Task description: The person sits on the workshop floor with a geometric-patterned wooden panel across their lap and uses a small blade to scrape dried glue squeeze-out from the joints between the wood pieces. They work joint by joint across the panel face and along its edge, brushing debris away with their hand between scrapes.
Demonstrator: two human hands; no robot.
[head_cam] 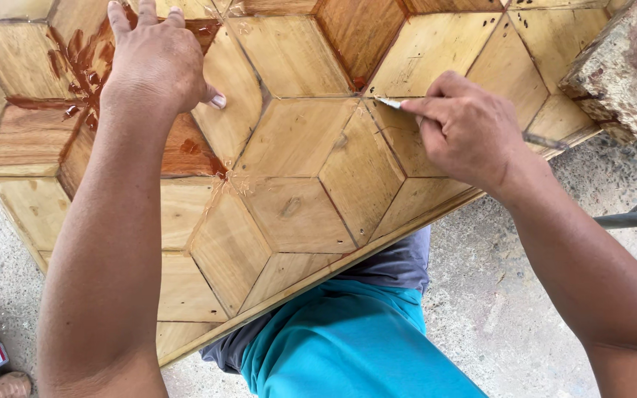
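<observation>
Currently my right hand [470, 129] pinches a thin metal blade [389, 102], tip in a seam of the wooden panel [296, 191]. My left hand [158, 63] lies flat, empty, near the glossy stained patch [86, 59]; remaining panel bare.

- I saw the left hand [158, 63] pressed flat on the wooden inlay panel [296, 177].
- The right hand [466, 129] gripped a thin metal blade [389, 102], tip on a seam.

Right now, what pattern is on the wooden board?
Tan diamond pieces forming hexagons on the wooden board; head view.
</observation>
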